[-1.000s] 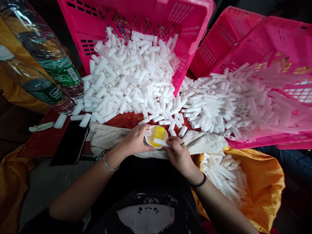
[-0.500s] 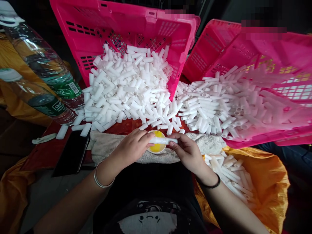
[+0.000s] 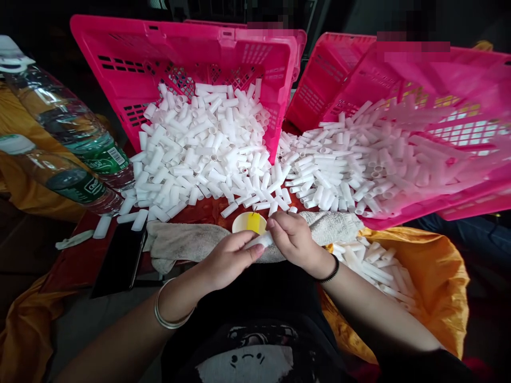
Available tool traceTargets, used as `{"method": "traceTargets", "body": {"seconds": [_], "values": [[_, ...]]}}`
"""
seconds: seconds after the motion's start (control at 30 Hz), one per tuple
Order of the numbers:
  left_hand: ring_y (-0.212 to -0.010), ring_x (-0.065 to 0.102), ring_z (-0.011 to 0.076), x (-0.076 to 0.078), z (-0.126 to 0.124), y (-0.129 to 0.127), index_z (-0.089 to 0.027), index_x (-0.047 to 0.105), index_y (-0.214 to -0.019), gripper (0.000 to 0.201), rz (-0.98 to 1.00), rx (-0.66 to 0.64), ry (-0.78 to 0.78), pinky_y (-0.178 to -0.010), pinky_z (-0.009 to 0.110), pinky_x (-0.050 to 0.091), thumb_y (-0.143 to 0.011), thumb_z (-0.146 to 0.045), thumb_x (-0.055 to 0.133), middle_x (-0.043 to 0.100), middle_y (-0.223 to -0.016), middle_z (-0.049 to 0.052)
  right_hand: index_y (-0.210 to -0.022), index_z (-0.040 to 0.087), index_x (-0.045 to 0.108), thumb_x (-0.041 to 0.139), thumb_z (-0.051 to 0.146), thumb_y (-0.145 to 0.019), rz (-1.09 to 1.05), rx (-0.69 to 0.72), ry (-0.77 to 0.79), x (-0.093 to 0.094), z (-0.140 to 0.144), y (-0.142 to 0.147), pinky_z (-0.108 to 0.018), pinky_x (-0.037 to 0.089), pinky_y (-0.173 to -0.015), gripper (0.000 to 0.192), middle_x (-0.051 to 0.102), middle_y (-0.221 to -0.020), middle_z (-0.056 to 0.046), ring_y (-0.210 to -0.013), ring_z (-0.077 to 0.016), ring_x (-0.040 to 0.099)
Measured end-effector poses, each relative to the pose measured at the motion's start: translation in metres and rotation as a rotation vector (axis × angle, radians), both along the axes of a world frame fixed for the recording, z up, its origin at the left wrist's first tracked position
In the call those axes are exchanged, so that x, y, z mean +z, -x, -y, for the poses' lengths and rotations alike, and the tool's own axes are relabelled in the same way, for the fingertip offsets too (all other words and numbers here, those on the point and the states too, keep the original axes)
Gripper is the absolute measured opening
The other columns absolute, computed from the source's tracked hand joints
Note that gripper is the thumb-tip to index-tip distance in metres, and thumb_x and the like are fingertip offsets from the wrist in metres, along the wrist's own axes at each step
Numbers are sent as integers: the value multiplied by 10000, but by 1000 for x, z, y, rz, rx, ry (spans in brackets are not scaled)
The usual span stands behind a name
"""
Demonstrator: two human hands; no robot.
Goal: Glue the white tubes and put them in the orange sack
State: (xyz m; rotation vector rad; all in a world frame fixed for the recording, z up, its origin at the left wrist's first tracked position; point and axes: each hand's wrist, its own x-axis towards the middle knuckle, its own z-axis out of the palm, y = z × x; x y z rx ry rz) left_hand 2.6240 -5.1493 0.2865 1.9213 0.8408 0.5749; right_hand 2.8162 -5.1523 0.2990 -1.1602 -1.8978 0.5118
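Observation:
A white plastic tube lies between my two hands, just on the near side of a small round cup with something yellow in it. My left hand is closed round the tube's left part, thumb along the top. My right hand is wrapped over its right end, so that end is hidden. Beneath the cup and hands runs a grey cloth. Beyond it spreads a heap of short white tubes.
Two pink crates lie tipped toward me, tubes spilling out. Longer white tubes fill a yellow sack at right. Water bottles and a dark phone stand and lie at left.
My hands have come nearer to my body and closer together, with the tube now tilted. My right fingers have gone from a pinch at the end to wrapping over it.

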Motion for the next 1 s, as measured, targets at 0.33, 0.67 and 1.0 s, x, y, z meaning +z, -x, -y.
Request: {"method": "traceTargets", "body": {"seconds": [0.33, 0.67, 1.0], "values": [[-1088, 621, 278, -7, 10, -17, -167, 505, -1255, 308, -97, -44, -547, -912, 432, 532, -977, -300, 499, 646, -1184, 147, -659, 219, 475, 403, 378, -1001, 420, -397, 79, 7, 72, -59, -249, 358, -493, 384, 481, -527, 13, -470, -128, 464], [-838, 659, 272, -32, -117, 9, -181, 590, -884, 88, -655, 295, -390, -721, 348, 493, -836, -241, 633, 687, -862, 81, -1177, 126, 675, 391, 34, -881, 1002, -537, 206, 0, -52, -130, -321, 473, -856, 420, 678, -1151, -172, -1039, -254, 648], [-992, 648, 254, -35, -84, 49, -190, 554, -1192, 357, -391, 350, -287, -838, 365, 524, -846, -276, 569, 653, -1142, 96, -1124, 129, 588, 531, 318, -939, 709, -431, 135, 1, -74, -121, -349, 472, -692, 271, 675, -872, -127, -807, -254, 640]]}}
